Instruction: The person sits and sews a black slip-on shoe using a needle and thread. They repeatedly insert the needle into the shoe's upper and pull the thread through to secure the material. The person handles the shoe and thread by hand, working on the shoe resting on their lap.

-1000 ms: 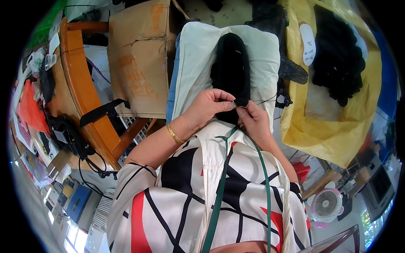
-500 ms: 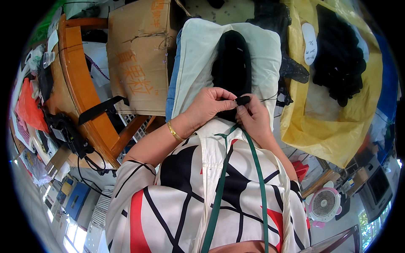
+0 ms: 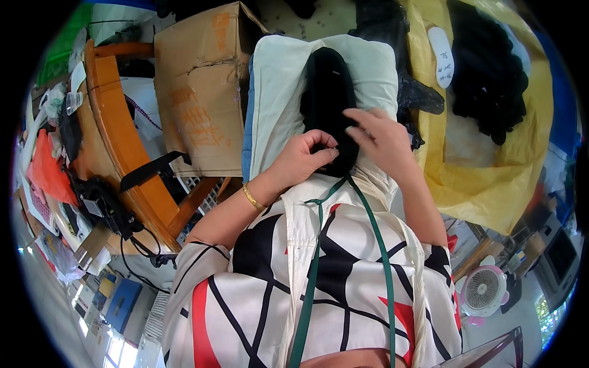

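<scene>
One black shoe-shaped piece [image 3: 331,80] lay lengthwise on the pale cushion [image 3: 273,86]. My left hand [image 3: 299,161] pinched near its near end, contents unclear; my right hand [image 3: 388,142] hung loosely open toward the cushion's right edge. Steady pinch, unbunched fabric seemed best.

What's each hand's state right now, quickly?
Left hand: closed in a pinch at the black shoe; what it pinches can't be told.
Right hand: open, thumb and fingers apart, nothing visible held.
</scene>
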`<state>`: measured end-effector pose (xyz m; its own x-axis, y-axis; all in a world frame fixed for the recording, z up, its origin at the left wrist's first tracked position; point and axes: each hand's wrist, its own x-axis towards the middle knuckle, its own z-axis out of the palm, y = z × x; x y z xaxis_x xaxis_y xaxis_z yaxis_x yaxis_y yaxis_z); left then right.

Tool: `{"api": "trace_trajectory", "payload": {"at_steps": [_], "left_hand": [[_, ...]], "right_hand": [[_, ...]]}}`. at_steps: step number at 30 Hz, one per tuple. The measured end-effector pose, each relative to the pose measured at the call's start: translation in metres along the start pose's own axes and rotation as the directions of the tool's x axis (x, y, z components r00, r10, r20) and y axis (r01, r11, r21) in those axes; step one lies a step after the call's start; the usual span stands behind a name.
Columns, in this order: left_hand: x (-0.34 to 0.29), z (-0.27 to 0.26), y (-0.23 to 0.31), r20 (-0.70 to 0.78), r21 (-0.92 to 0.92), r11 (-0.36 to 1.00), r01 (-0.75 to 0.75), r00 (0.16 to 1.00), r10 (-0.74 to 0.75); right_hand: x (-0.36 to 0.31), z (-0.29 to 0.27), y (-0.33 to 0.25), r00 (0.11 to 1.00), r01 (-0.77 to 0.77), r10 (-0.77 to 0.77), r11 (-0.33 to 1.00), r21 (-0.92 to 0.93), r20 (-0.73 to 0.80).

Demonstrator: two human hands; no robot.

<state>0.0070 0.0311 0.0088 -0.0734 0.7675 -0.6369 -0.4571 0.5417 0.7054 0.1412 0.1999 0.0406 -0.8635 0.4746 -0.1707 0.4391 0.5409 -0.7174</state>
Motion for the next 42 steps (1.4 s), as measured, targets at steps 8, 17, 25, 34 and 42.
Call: {"api": "trace_trajectory", "payload": {"at_steps": [8, 17, 25, 34, 42], "left_hand": [[-0.013, -0.016, 0.018, -0.041, 0.205, 0.956, -0.208, 0.974, 0.221], [-0.015, -0.023, 0.017, -0.023, 0.543, 0.801, -0.253, 0.949, 0.316], [-0.02, -0.017, 0.014, 0.001, 0.586, 0.713, -0.386, 0.88, 0.475], [-0.015, -0.021, 0.002, 0.03, 0.561, 0.767, -0.312, 0.933, 0.357], [-0.016, -0.021, -0.003, 0.224, 0.777, 0.329, -0.537, 0.724, 0.653]], "right_hand": [[-0.001, 0.05, 0.018, 0.999, 0.039, -0.022, 0.896, 0.441, -0.044], [-0.012, 0.037, -0.015, 0.998, 0.052, -0.062, 0.939, 0.34, 0.018], [-0.013, 0.043, -0.016, 0.972, 0.232, -0.223, 0.958, 0.171, -0.068], [-0.009, 0.025, -0.047, 0.755, 0.52, -0.541, 0.838, -0.165, -0.37], [-0.015, -0.017, -0.02, 0.932, -0.269, 0.319, 0.284, 0.92, 0.175]]}}
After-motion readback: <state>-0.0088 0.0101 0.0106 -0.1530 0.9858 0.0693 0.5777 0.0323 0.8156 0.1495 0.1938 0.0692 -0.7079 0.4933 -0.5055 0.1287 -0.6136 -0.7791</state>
